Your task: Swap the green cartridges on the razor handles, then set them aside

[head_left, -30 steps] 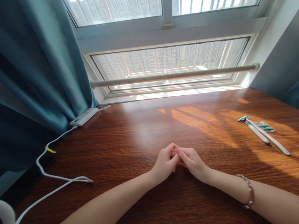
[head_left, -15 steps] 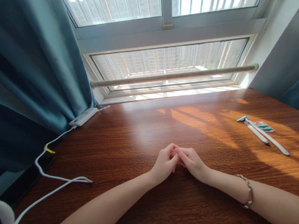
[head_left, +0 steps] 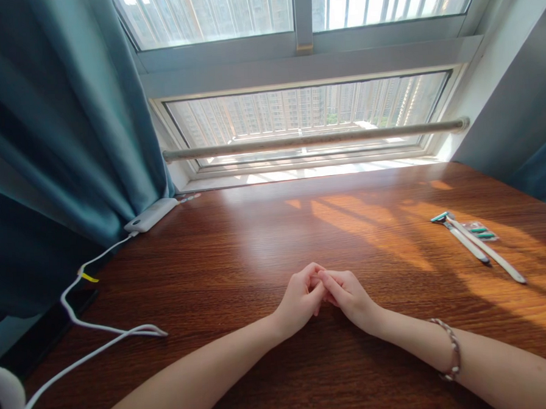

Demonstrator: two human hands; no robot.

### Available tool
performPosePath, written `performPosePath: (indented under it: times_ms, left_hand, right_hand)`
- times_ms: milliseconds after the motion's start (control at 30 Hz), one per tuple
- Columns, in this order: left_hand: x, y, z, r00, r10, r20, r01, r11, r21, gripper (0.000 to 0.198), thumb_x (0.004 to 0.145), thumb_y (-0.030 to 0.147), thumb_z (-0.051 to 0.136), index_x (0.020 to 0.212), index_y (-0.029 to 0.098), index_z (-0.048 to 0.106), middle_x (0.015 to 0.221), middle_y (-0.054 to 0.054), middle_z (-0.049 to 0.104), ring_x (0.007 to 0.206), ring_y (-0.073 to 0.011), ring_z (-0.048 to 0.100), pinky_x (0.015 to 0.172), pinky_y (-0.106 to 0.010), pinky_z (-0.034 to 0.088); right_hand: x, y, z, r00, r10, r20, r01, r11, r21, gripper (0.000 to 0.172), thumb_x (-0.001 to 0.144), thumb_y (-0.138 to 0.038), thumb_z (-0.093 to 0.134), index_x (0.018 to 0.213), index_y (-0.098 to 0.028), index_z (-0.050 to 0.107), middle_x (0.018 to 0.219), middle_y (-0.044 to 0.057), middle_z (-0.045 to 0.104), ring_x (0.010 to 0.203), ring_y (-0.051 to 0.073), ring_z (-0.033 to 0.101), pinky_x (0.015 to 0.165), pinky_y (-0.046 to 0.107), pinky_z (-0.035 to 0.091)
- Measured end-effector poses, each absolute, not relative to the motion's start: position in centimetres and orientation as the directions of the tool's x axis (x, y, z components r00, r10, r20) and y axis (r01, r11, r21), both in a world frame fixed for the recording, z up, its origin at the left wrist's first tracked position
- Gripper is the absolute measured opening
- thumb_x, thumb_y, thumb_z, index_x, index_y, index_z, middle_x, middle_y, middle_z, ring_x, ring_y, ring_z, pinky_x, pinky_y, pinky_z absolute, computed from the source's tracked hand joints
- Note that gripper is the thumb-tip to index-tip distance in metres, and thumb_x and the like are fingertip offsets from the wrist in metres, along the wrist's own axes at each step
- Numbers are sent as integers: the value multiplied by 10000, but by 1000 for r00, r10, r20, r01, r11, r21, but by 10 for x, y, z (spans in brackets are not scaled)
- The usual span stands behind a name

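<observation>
My left hand (head_left: 299, 304) and my right hand (head_left: 351, 299) rest together on the brown wooden table (head_left: 221, 256). Their fingers are closed and folded into one another, with the fingertips partly hidden. I see no object between them. A braided bracelet (head_left: 453, 349) circles my right wrist. Farther off to the right lies a razor (head_left: 467, 243) with a pale handle, touching or close beside a long white stick-like handle (head_left: 498, 260) whose kind I cannot tell. A small clear packet (head_left: 482, 232) with green strips inside sits just behind them.
At the left back, a white power strip (head_left: 152, 215) lies against the blue curtain (head_left: 67, 117). Its white cable (head_left: 94, 325) loops over the table's left side. A white curved object (head_left: 8, 395) stands at the lower left. Beyond the table is a window with a horizontal rail (head_left: 315, 141).
The view has shifted very slightly. Both hands stay folded in the same place, and the things on the table have not moved.
</observation>
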State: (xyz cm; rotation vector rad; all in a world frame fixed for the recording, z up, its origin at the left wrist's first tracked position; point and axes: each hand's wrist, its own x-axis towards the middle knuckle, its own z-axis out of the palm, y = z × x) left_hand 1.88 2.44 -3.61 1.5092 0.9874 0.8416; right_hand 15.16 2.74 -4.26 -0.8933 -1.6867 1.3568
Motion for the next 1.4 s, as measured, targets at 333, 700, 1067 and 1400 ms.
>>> performPosePath:
  times_ms: [333,700,1067,1400]
  left_hand:
    - [19,25,-37,405,914,-3,136,-57,989,228,844,369,417,837,151,479,472,68,430,364,-45,378,362,-151,273]
    - [20,25,-36,405,915,3,116,-54,992,235,839,374,430,848,147,489,484,67,432,366,-41,378,363,-150,280]
    - [22,27,-37,374,928,1,2,-2,1000,338,854,428,368,697,144,463,436,71,375,345,-45,367,337,-157,264]
    - [22,27,-35,367,930,-8,-4,10,1000,335,860,422,355,767,136,503,453,67,396,349,-48,371,345,-163,284]
  right_hand:
    - [151,26,-41,-442,886,142,44,180,-983,445,893,-411,316,560,-155,464,502,0,538,475,96,489,462,207,329]
    - [152,28,-43,-413,899,146,111,208,-972,450,890,-420,320,549,-155,448,515,11,559,475,88,453,457,206,309]
    - [150,26,-37,-432,887,161,41,197,-979,469,882,-438,338,550,-154,508,525,16,571,453,85,449,449,205,333]
    - [150,27,-41,-392,902,181,84,231,-969,457,883,-413,354,513,-166,459,451,-19,486,419,77,402,444,206,316]
